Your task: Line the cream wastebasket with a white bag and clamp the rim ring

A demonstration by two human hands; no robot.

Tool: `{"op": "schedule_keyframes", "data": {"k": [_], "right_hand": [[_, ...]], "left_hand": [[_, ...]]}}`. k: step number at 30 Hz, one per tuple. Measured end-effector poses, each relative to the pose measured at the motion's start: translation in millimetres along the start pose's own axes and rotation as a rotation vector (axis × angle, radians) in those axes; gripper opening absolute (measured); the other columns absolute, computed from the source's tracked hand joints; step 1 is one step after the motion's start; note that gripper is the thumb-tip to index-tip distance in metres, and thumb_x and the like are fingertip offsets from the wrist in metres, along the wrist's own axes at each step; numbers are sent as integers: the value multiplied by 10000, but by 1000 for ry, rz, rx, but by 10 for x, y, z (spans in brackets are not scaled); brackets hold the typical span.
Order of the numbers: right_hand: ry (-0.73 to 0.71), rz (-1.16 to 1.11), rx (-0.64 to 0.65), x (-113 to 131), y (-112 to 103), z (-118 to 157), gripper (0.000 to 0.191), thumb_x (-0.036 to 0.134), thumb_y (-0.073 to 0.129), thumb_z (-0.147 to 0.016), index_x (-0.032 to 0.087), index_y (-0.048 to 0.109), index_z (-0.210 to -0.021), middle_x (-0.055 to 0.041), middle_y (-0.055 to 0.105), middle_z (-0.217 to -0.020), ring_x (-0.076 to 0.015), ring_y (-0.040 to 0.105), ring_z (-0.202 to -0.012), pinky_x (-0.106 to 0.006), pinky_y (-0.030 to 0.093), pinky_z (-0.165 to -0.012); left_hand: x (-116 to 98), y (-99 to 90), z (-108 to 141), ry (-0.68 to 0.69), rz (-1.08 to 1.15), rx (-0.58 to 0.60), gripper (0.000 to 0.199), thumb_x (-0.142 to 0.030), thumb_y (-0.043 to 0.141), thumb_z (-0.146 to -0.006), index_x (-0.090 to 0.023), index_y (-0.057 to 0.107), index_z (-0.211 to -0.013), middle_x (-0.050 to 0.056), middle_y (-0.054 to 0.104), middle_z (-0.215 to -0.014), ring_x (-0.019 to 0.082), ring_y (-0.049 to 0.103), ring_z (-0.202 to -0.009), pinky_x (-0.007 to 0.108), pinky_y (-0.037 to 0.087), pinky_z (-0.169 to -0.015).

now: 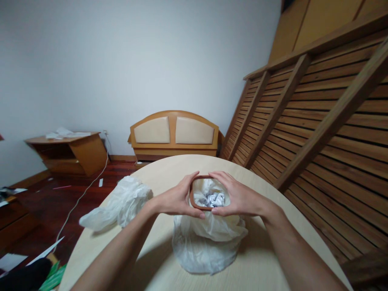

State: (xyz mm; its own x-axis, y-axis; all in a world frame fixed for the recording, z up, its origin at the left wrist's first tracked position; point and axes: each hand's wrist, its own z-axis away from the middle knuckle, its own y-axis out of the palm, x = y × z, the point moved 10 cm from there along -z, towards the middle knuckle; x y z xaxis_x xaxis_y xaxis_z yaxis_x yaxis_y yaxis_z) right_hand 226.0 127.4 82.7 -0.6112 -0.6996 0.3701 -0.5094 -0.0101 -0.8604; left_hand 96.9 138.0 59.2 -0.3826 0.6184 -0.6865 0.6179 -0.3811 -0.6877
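Both hands grip a brown rounded-rectangular rim (192, 194) over the table. My left hand (177, 197) curves around its left end, with the thumb along the near edge. On the opposite end is my right hand (241, 196), its fingers on the far edge and its thumb at the near one. A white translucent plastic bag (209, 246) lines the opening and hangs in loose folds on the near side. Crumpled silvery-white paper (216, 199) shows inside the opening. Whether a bin stands beneath the bag is hidden.
Another crumpled white plastic bag (124, 202) lies left on the round pale table (266, 270). Wooden slatted panels (291, 133) lean along the right. Beyond are a headboard (174, 131) and a low desk (81, 153). A white cable (81, 198) crosses the floor.
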Motion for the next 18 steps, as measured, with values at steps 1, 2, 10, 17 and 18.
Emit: {"op": "schedule_keyframes", "data": {"k": [1, 2, 10, 17, 18], "right_hand": [[-3, 1, -5, 6, -7, -1, 991, 630, 806, -668, 168, 451, -1469, -190, 476, -1469, -368, 445, -1373, -551, 377, -1156], [-6, 2, -9, 13, -13, -4, 988, 630, 807, -666, 172, 453, -1468, -189, 478, -1468, -369, 448, -1370, -555, 376, -1155], [43, -23, 5, -8, 9, -18, 1013, 637, 797, -674, 147, 434, -1482, -205, 456, -1500, -372, 426, -1400, -570, 351, -1175], [57, -25, -6, -66, 38, -19, 1059, 675, 780, -674, 133, 414, -1507, -217, 440, -1526, -381, 403, -1424, -571, 332, -1186], [58, -23, -3, -71, 40, -18, 1065, 679, 777, -677, 130, 410, -1511, -219, 437, -1528, -381, 402, -1425, -571, 331, -1187]], "left_hand": [[-1, -2, 2, -3, -5, 3, 1263, -549, 872, -627, -163, 142, -1583, 240, 233, -1622, 412, 265, -1499, 600, 228, -1231], [-3, -4, 3, -7, -11, 6, 1257, -558, 867, -632, -164, 145, -1583, 239, 224, -1626, 411, 258, -1501, 601, 226, -1232], [-57, -45, 4, 12, -32, -19, 1173, -586, 819, -689, -166, 174, -1574, 225, 244, -1624, 394, 273, -1499, 592, 235, -1233], [-59, -67, 2, -13, -24, -20, 1169, -587, 812, -696, -146, 175, -1571, 231, 230, -1631, 376, 274, -1503, 574, 228, -1241], [-57, -72, 3, -16, -22, -24, 1166, -586, 813, -695, -154, 178, -1572, 225, 228, -1633, 377, 269, -1505, 575, 225, -1242]]}}
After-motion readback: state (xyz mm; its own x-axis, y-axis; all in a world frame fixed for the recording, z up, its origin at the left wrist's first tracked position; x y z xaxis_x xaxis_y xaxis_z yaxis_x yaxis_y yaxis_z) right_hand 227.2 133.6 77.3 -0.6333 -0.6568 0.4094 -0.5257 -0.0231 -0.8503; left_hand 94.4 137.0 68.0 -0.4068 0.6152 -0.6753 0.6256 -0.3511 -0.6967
